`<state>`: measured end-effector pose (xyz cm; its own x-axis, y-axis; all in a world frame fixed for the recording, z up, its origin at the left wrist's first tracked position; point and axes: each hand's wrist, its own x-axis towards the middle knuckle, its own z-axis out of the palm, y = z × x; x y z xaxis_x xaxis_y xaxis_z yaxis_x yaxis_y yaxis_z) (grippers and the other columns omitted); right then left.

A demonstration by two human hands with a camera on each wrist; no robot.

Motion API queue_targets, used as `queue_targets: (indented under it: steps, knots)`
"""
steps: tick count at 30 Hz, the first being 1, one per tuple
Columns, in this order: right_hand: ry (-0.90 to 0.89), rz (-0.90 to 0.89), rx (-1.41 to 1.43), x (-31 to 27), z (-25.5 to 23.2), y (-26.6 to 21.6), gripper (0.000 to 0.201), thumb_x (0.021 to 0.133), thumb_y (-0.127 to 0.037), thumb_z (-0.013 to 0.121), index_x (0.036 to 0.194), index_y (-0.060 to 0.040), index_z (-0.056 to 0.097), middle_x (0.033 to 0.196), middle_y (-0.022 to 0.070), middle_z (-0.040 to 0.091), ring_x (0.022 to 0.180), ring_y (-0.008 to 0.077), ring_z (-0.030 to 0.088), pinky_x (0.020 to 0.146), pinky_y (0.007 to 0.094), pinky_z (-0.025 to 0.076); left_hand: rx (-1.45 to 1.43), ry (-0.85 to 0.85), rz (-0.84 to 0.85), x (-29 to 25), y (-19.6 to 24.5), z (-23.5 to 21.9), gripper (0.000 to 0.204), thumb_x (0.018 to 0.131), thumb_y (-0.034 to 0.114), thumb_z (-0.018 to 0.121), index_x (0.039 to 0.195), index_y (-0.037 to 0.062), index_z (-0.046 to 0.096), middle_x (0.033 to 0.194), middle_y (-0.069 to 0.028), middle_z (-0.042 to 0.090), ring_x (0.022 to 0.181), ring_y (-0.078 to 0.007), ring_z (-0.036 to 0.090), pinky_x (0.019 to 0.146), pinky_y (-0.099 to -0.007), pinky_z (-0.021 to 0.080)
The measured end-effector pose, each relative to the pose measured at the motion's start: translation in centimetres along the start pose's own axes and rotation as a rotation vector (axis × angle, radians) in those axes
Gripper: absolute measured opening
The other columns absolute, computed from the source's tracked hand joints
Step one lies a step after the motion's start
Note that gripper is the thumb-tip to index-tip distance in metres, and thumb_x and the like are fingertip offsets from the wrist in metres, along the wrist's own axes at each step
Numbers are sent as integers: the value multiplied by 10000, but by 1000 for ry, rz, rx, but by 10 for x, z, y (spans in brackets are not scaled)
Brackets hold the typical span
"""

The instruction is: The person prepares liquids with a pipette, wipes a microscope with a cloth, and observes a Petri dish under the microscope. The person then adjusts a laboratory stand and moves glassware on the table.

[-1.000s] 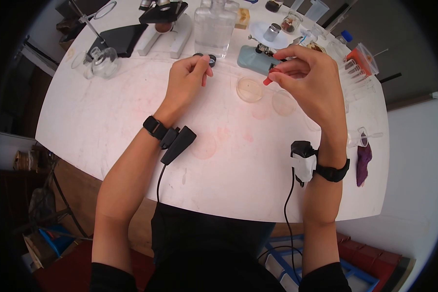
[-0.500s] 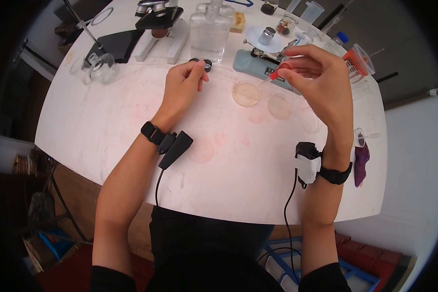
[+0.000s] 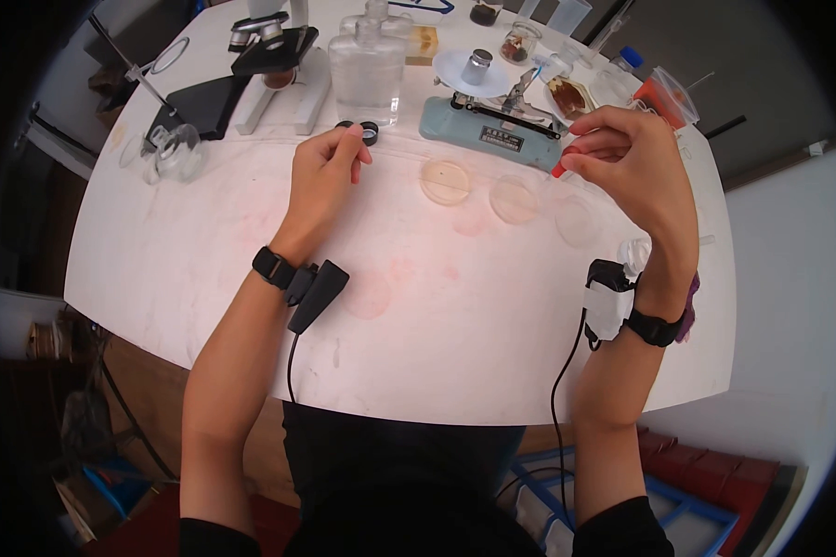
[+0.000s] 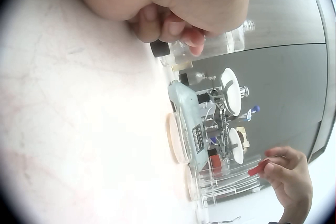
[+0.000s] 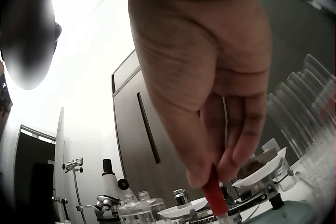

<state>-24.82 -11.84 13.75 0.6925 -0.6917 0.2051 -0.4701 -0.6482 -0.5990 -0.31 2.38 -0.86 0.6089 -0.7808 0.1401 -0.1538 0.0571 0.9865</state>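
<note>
**Dropper being held up over the petri dishes**

Head view: a red-bulbed dropper (image 3: 561,168) is being pinched in the right hand (image 3: 633,167), raised above the white table (image 3: 204,241) just beside the blue balance scale (image 3: 489,132). The left hand (image 3: 322,174) is being rested on the table, fingers curled loosely around a small black cap (image 3: 368,133).

Left wrist view: the cap (image 4: 159,48) is being touched by curled fingertips (image 4: 192,36); whether it's actually gripped can't be told.

Right wrist view: the bulb (image 5: 214,193) is being squeezed between thumb and forefinger. Probably best if pressure is being eased gently, tip kept vertical over a petri dish (image 3: 446,181).
</note>
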Motion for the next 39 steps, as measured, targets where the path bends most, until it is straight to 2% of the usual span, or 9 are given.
queue_targets:
  steps: [8, 16, 26, 29, 31, 34, 38, 39]
  knots:
    - [-17, 25, 7, -2, -4, 1, 209, 713, 28, 709, 909, 74, 651, 769, 145, 710, 735, 172, 703, 687, 250, 547, -21, 9, -12, 1, -2, 1, 380, 977, 288, 528, 682, 59, 593, 549, 60, 423, 494, -26, 332, 462, -208, 237]
    - [70, 7, -23, -3, -4, 5, 228, 705, 14, 737, 912, 66, 658, 794, 139, 715, 752, 169, 703, 694, 256, 549, -29, 8, -16, 1, -6, -1, 366, 974, 285, 539, 695, 55, 596, 548, 56, 430, 488, -23, 333, 455, -206, 227]
    - [96, -22, -24, 0, -2, 6, 221, 711, 0, 749, 912, 47, 669, 784, 123, 720, 740, 160, 704, 704, 249, 546, -43, -2, -42, -1, -3, -2, 369, 976, 290, 535, 697, 57, 595, 540, 60, 425, 479, -21, 323, 449, -206, 219]
    - [110, -33, 8, 3, 1, 3, 225, 714, -4, 750, 918, 48, 671, 787, 122, 719, 743, 154, 703, 706, 242, 546, -29, 3, -6, 1, -4, -4, 370, 977, 290, 532, 697, 57, 594, 542, 60, 423, 481, -21, 324, 450, -205, 221]
    - [201, -118, 76, 5, 10, -1, 227, 717, -7, 750, 924, 47, 674, 795, 116, 718, 748, 148, 702, 709, 235, 548, -10, -23, -43, 1, -2, -5, 407, 981, 307, 515, 688, 38, 603, 547, 35, 463, 525, -50, 393, 498, -225, 292]
    - [183, -147, 122, 10, 25, -15, 241, 770, -32, 747, 982, 47, 664, 857, 117, 714, 821, 165, 702, 783, 253, 554, -21, -19, -60, 0, 3, -4, 411, 983, 314, 511, 690, 40, 602, 553, 35, 465, 534, -48, 397, 504, -224, 296]
    - [171, -231, 129, 13, 41, -23, 237, 767, -34, 749, 973, 47, 668, 849, 117, 715, 818, 161, 702, 787, 258, 553, -26, -17, -62, 0, 5, -2, 411, 983, 314, 511, 688, 41, 601, 557, 35, 466, 540, -47, 399, 508, -222, 298]
    - [184, -244, 150, 13, 45, -24, 230, 746, -13, 742, 955, 49, 670, 824, 127, 716, 777, 169, 703, 749, 254, 555, -36, -12, -44, 0, 4, -1, 391, 982, 303, 520, 692, 52, 598, 556, 49, 448, 517, -33, 367, 482, -212, 267]
